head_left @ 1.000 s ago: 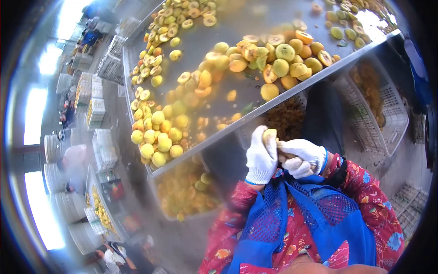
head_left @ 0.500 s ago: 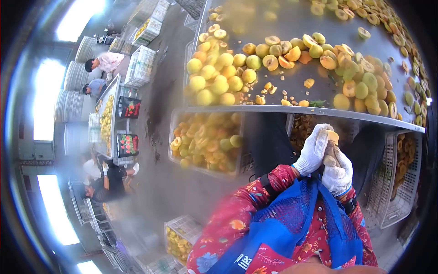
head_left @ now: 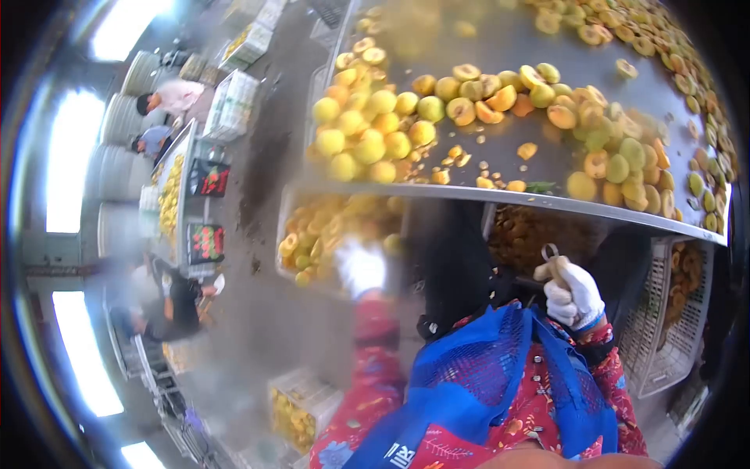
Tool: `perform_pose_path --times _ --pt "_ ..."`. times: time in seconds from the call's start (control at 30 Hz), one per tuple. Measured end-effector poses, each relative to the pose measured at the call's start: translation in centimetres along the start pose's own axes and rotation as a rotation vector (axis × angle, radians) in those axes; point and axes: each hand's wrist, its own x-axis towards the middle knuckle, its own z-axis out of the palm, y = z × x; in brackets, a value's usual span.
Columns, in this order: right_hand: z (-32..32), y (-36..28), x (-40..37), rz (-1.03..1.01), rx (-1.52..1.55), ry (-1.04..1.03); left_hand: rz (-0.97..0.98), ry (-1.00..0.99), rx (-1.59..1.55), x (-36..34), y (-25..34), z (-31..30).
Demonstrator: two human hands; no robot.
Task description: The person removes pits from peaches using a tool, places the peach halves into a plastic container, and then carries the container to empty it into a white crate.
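Left hand at the fruit basket, right hand with the small tool

A moment ago the two hands were close together, with a piece of fruit between them. Now they are well apart. I think this means their shared work on that piece has stopped for now.

The left hand is at the basket, in front of the fruit there. It is too blurry for me to tell if it holds a piece or has let go. The right hand has its fingers curled tight around the small tool, with a thin loop sticking up at the top.

Now for the counting. There are two hands, both in white gloves, and one tool. There is one big metal counter. It has round yellow fruit on the left, cut halves in the middle and many more along the far side. They are heaped and blurred, so I can't count them. One green leaf lies near the front edge.

Three baskets sit low by the counter: the fruit basket, one with brown bits, and a white basket on the right. One more crate of yellow fruit is behind the left arm.
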Motion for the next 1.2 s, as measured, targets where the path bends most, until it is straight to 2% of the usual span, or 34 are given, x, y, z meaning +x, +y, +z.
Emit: perform_pose_path --times 0.03,0.07,0.13,0.2,0.27,0.33,0.37,0.43,0.5,0.6,0.63,0.67,0.7,0.73,0.77,0.8,0.87,0.9,1.0,1.03,1.13,1.17,1.2 --pt "1.2 -0.5 -0.3 -0.008 -0.078 0.035 0.053 0.044 0.161 1.5 -2.2 2.7" --pt "2.3 -0.9 -0.8 -0.009 -0.156 0.072 0.014 -0.056 0.082 1.9 -0.6 0.6" --pt "3.3 -1.0 -0.8 -0.017 -0.224 0.126 0.323 0.295 -0.100 1.0 4.2 -2.5" --pt "3.6 -0.8 -0.7 -0.068 -0.346 0.188 0.441 0.353 -0.360 -1.1 12.6 -7.5" --pt "3.6 -0.8 -0.7 -0.073 -0.419 0.238 0.649 0.214 -0.272 0.6 18.5 -8.3" --pt "3.3 -1.0 -0.7 -0.075 -0.443 0.231 0.853 0.194 -0.096 2.9 24.7 -7.2" --pt "2.2 -0.4 -0.6 -0.103 -0.392 0.216 0.736 -0.010 -0.255 5.5 28.5 -4.5" --pt "2.5 -0.5 -1.4 -0.112 -0.408 0.255 0.543 -0.314 -0.570 6.7 31.9 -2.5" --pt "2.2 -0.6 -2.0 -0.130 -0.391 0.292 0.394 -0.516 -0.886 6.7 33.2 -1.6" --pt "3.0 -1.5 -2.9 -0.224 -0.490 0.326 0.353 -0.752 -1.368 5.2 29.8 -0.5" --pt "3.5 -1.9 -3.0 -0.257 -0.575 0.365 0.396 -0.892 -1.388 4.4 28.1 -1.5" --pt "3.8 -2.5 -2.9 -0.305 -0.724 0.396 0.428 -1.035 -1.403 2.9 26.3 -2.9" --pt "4.2 -3.1 -2.8 -0.481 -0.992 0.363 0.361 -1.128 -1.468 1.1 25.2 -4.2" --pt "4.9 -3.3 -2.5 -0.550 -1.092 0.381 0.294 -1.219 -1.533 -0.5 24.3 -4.8" --pt "5.6 -3.6 -2.1 -0.620 -1.192 0.407 0.334 -1.288 -1.659 -1.8 23.5 -4.2" --pt "6.2 -3.8 -1.6 -0.640 -1.232 0.402 0.210 -1.227 -1.746 -4.0 22.8 -4.5" --pt "7.1 -3.8 -1.2 -0.675 -1.308 0.399 0.018 -1.354 -1.702 -6.1 22.0 -4.6" --pt "6.9 -3.2 -0.8 -0.767 -1.333 0.409 -0.050 -1.342 -1.708 -7.5 22.0 -4.9" --pt "7.6 -2.9 -1.1 -0.707 -1.404 0.437 0.031 -1.317 -1.830 -10.4 21.3 -3.9" --pt "6.9 -2.2 -0.4 -0.798 -1.452 0.441 0.078 -1.235 -1.773 -10.9 21.1 -3.3" --pt "6.6 -1.4 -0.1 -0.729 -1.483 0.496 0.277 -1.031 -1.624 -12.6 20.6 -4.6" --pt "6.4 -1.2 0.1 -0.750 -1.476 0.484 0.656 -0.819 -1.341 -12.4 20.1 -4.2" --pt "6.1 -0.8 0.4 -0.769 -1.470 0.469 0.940 -0.517 -1.064 -12.3 19.8 -4.5"
